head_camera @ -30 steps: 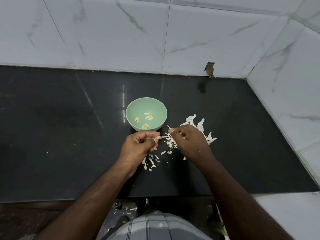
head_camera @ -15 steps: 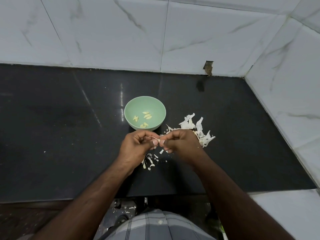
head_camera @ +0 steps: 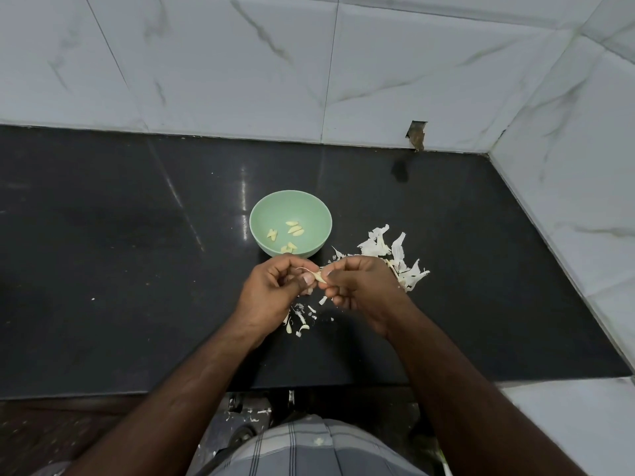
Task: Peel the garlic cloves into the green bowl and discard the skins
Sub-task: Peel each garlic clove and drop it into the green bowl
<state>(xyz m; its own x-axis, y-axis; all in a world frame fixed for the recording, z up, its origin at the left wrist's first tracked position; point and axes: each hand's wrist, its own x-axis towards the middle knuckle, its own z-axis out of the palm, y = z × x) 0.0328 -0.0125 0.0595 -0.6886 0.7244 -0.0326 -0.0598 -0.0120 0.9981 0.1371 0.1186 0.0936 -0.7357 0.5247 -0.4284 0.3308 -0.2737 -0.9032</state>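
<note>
Right hand (head_camera: 357, 286) has come in from the skins (head_camera: 395, 259) to meet left hand (head_camera: 271, 290) | both pinch one garlic clove (head_camera: 319, 276) above counter (head_camera: 103, 269) | green bowl (head_camera: 290, 204) at 12 o'clock, peeled cloves (head_camera: 293, 230) inside | skins at 2 o'clock.

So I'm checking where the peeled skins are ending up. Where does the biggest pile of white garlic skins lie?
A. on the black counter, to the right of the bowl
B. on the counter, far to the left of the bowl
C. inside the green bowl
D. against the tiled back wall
A: the big white skins lie on the black counter right of the green bowl, which holds only peeled cloves.
</note>
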